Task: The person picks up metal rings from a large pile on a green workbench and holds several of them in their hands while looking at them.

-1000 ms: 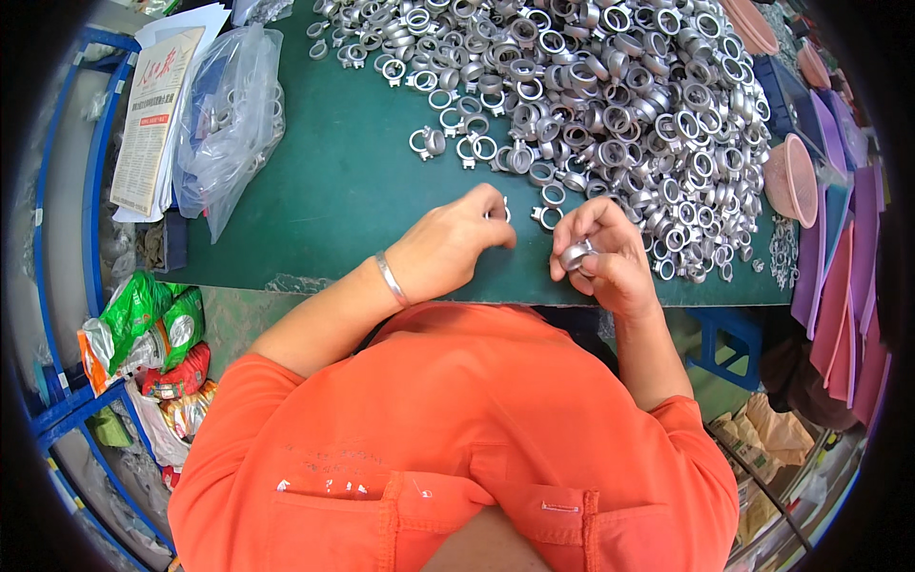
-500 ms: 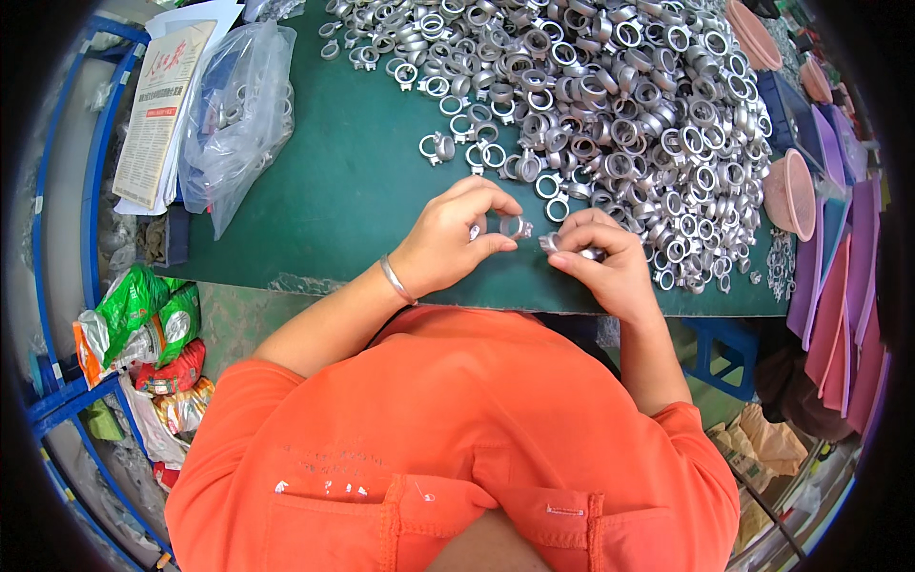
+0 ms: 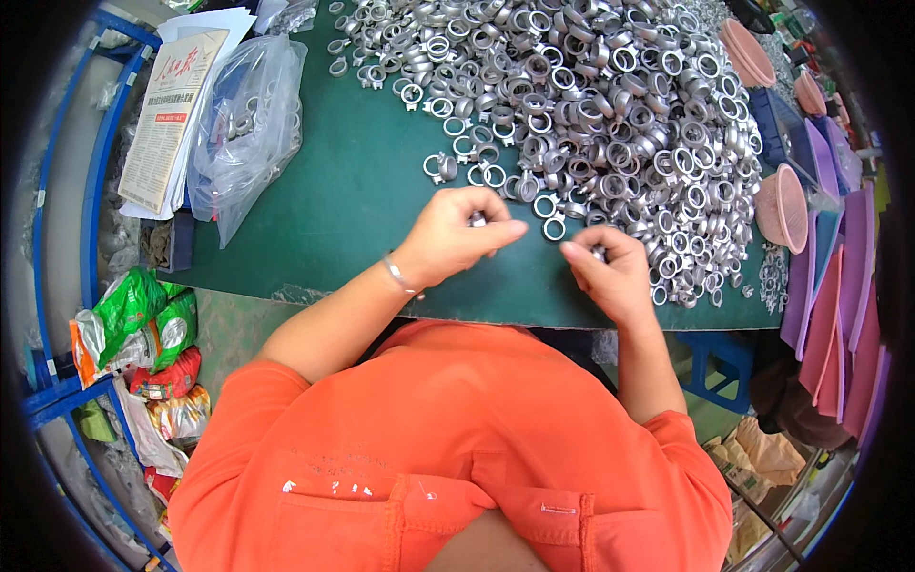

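Curling bare hands around small pieces at the near side of a broad heap of round silver metal ring clamps [image 3: 620,129].
Nearer than the heap, the right hand [image 3: 613,275] is loosely closed on a small silver metal piece [image 3: 599,254]; the left hand [image 3: 454,236], thumb outstretched, folds its fingers over a shiny metal bit [image 3: 477,219]. Firmness can't be told; a slack hold could drop either. At the heap's front fringe, a brushing knuckle might scatter two loose silver rings [image 3: 550,217].

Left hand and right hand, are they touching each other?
Apart. The head view shows bare green tabletop between the left hand and the right hand.
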Available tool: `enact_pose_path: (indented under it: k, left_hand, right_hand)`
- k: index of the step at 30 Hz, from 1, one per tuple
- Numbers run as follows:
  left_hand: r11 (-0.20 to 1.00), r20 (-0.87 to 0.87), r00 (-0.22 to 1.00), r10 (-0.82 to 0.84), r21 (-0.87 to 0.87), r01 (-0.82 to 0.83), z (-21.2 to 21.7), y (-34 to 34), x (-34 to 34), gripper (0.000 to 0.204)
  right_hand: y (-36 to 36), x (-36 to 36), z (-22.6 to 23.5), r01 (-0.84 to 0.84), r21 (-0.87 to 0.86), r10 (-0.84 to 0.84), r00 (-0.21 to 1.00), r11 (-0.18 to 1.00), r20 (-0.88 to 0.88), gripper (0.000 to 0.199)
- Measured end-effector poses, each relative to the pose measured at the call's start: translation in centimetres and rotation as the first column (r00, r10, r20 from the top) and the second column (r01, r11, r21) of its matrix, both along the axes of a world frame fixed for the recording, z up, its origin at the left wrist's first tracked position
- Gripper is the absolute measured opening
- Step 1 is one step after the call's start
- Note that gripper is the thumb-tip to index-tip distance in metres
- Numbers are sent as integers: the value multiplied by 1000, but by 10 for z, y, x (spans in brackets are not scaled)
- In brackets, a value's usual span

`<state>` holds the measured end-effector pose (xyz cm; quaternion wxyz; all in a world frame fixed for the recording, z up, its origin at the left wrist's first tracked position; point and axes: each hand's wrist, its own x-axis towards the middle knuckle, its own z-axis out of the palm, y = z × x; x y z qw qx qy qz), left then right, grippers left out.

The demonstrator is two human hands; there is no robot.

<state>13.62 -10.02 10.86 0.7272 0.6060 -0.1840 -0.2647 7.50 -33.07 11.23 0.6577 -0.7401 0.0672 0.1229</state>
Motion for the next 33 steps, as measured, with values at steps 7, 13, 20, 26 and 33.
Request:
enact_pose_path:
  k: [7, 13, 20, 26, 33]
  left_hand:
    - [702, 778, 563, -278, 565, -433, -11, -47, 1, 14]
    - [849, 729, 669, -144, 438, -294, -16, -22, -8, 15]
    - [973, -166, 981, 102, -190, -133, -14, -3, -23, 21]
    - [790, -527, 814, -246, -595, -147, -7, 4, -27, 28]
    - [859, -537, 831, -144, -484, -164, -2, 5, -26, 25]
  right_hand:
    - [26, 2, 6, 67, -794, 303, 903, 604, 306, 16]
    - [11, -8, 0, 2, -458, 173, 924, 889, 341, 16]
    - [0, -14, -6, 20, 709, -1, 1000, 705, -27, 14]
    - [-5, -8, -9, 128, 954, 22, 990, 271, -139, 36]
    - [14, 14, 13, 120, -619, 162, 911, 776, 379, 21]
